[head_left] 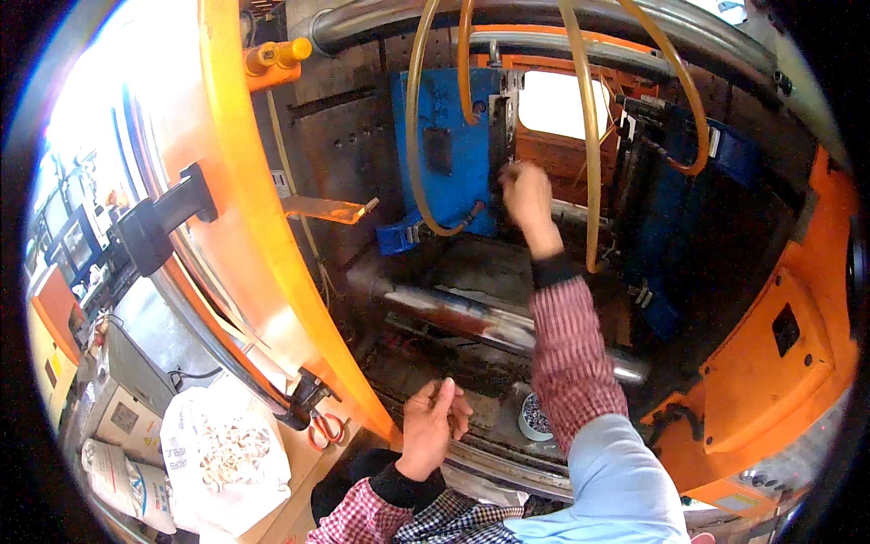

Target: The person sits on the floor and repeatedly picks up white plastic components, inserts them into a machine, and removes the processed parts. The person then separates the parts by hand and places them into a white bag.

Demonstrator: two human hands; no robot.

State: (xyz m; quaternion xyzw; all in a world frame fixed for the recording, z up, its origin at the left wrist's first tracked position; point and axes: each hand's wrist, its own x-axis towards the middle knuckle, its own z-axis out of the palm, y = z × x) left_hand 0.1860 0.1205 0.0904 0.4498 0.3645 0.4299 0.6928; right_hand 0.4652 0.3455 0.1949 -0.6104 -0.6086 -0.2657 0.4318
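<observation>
My right hand (pixel 528 201) reaches deep into the open moulding machine, its arm stretched over a shiny steel bar (pixel 471 313). The fingers are closed at the inner edge of a blue mould half (pixel 458 145). What they grip, if anything, is hidden. Facing it across the gap stands the dark second mould half (pixel 657 218). My left hand (pixel 433 428) hovers low in front of the machine bed, thumb raised and fingers loosely bent apart, with nothing visible in it. Between my arms and the bed sits a small pale cup (pixel 535 419) of dark bits.
Yellowish hoses (pixel 413 118) loop down around the moulds. An orange door (pixel 272 245) with a black handle (pixel 163 222) stands at left. Red-handled scissors (pixel 326 430) lie beside a white bag (pixel 204 499) holding small pale parts (pixel 234 451). An orange panel (pixel 770 363) borders the right.
</observation>
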